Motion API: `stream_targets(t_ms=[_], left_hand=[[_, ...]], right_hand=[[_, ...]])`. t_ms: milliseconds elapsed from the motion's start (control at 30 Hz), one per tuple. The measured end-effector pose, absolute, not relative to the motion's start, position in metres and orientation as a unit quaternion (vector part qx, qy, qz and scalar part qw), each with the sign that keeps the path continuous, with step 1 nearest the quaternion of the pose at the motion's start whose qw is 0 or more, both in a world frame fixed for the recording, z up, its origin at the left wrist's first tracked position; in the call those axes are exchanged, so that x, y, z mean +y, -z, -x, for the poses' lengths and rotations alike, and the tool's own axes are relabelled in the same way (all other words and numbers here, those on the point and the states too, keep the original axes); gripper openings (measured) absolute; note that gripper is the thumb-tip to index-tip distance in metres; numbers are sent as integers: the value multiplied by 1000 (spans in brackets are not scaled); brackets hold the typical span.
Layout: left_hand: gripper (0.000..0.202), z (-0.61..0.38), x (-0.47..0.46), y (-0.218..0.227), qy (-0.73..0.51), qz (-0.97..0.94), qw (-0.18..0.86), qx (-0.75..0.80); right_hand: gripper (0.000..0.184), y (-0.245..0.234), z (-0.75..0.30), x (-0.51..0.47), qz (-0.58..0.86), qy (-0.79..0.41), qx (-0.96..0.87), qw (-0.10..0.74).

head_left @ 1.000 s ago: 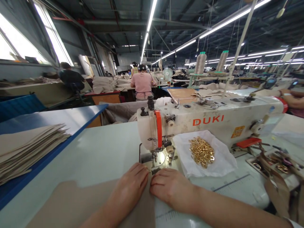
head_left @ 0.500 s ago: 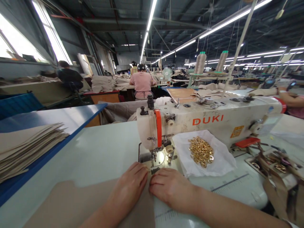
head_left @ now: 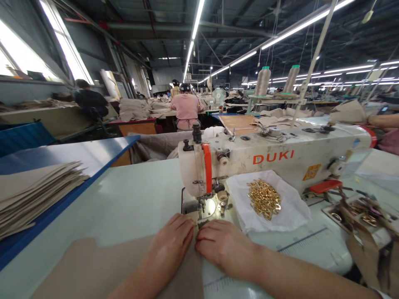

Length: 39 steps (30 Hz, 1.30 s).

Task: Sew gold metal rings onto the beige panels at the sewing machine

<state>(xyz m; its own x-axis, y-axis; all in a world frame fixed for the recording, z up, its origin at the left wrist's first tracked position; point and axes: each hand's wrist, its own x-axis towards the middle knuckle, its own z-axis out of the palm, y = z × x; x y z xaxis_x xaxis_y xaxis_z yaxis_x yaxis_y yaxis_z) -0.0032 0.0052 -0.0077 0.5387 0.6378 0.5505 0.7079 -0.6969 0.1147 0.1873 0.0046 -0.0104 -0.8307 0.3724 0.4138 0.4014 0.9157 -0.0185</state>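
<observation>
A flat beige fabric panel (head_left: 102, 265) lies on the pale green sewing table, its right edge running up toward the needle area. My left hand (head_left: 173, 241) rests on the panel with bent fingers closed at its edge, just in front of the presser foot. Close beside it, my right hand (head_left: 222, 245) has its fingers curled together and pinched at the same edge; the fingertips are partly hidden. The sewing machine (head_left: 237, 153), marked DUKI, stands right behind both hands, its lamp lighting the needle plate (head_left: 209, 208).
Gold metal rings (head_left: 264, 198) lie heaped on a white cloth (head_left: 243, 216) right of the needle. A box of straps and fittings (head_left: 358, 211) sits at far right. Stacked beige panels (head_left: 43, 195) lie on a blue-edged table at left. Co-workers sit farther back.
My hands and the panel look almost unchanged. At far right, a beige piece now shows raised by a co-worker's arm. The view has shifted very slightly.
</observation>
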Motion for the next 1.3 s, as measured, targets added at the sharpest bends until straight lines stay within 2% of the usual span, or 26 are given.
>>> stream_targets(t_ms=[167,367,733,1300], left_hand=[[30,5,5,10,292,871,38,-394],[26,7,1,9,296,870,16,-394],[30,-5,9,8,304,870,17,-388],[24,-11,42,10,352,860,30,-368]], right_hand=[[6,11,-184,6,252,41,-944,208],[3,8,-181,7,249,57,-948,188],[4,-3,-190,15,249,82,-955,136],[8,4,-189,40,316,70,-933,157]])
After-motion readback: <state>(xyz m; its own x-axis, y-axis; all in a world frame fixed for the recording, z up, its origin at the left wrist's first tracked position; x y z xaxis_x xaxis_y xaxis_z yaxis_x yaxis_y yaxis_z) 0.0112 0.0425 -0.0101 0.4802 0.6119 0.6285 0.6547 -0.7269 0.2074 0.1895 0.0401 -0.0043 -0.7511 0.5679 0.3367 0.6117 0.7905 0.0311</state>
